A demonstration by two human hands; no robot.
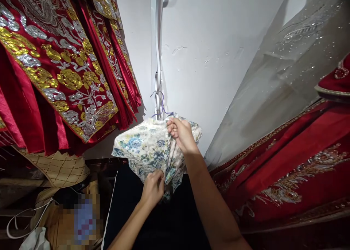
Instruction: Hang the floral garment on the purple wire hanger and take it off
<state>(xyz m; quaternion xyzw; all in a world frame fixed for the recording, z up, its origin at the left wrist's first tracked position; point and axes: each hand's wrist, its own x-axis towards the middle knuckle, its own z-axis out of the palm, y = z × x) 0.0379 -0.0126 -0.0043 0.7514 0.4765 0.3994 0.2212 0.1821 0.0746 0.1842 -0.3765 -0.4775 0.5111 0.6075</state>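
A short-sleeved floral shirt, white with blue and green flowers, is on a purple wire hanger in front of the wall. At its neckline, my right hand is closed with the shirt's front edge pinched in curled fingers. Lower down, my left hand grips the same front edge near the middle of the shirt. Part of the shirt's right front is covered by my right hand and forearm. The hanger's hook stands above the collar; its shoulders are mostly hidden inside the cloth.
Red garments with gold and silver embroidery hang at upper left. On the right are a red beaded garment and a sparkly sheer white fabric. A white pole runs up the wall. Black cloth lies below the shirt.
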